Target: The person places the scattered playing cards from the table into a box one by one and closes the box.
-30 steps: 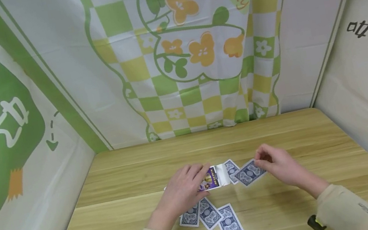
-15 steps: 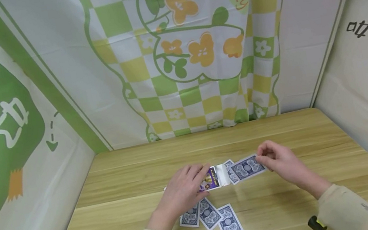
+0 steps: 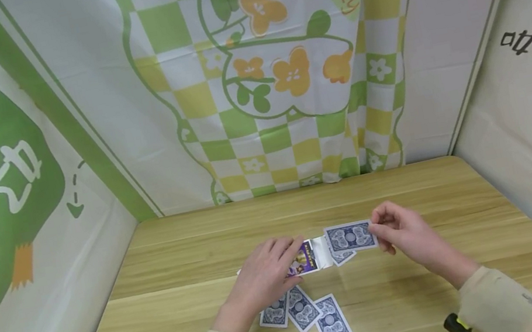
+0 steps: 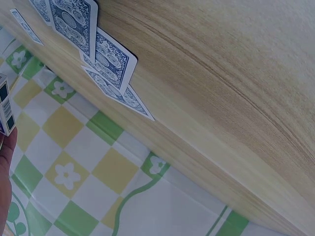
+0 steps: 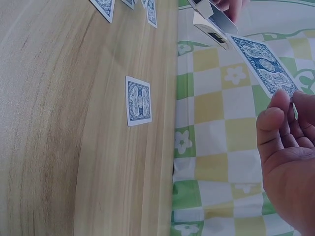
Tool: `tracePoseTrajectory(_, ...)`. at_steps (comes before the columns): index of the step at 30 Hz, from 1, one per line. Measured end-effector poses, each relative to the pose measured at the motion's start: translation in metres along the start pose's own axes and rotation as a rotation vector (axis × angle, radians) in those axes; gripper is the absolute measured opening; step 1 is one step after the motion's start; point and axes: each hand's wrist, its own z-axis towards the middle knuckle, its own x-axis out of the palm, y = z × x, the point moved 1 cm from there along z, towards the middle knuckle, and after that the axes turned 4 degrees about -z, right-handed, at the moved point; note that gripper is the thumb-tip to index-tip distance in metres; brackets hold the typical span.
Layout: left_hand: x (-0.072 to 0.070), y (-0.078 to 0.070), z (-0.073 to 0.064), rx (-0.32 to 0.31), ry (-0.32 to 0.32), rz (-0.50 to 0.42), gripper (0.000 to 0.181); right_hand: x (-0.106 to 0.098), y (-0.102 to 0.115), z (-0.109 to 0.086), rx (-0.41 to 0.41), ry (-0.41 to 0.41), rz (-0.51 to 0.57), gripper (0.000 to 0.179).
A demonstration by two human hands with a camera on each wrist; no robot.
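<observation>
Plainly, "Lucky" curtain (image 3: 293, 78) behind pinched card (image 3: 350, 237).

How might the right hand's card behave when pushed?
The card is probably light, since the right hand pinches one end. It seems fairly stiff: its free end looks straight. Its thin edges might bend against the box.

A light-brown wood-grain table (image 3: 402, 302) fills the lower frame, bearing rectangular blue-and-white patterned playing cards (image 3: 334, 323) at bottom centre and another card (image 3: 344, 258) higher, right of centre.
</observation>
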Motion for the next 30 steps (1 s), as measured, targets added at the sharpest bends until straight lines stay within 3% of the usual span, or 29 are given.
tracePoseTrajectory(17, -0.002, -0.002, 0.003, 0.006, -0.009, -0.009, 0.084, 0.012, 0.0, 0.002, -0.036, 0.017, 0.037, 0.019)
tracePoseTrajectory(30, -0.002, -0.002, 0.003, 0.01, -0.014, -0.003, 0.085, 0.014, -0.005, 0.002, 0.01, 0.047, -0.012, 0.016)
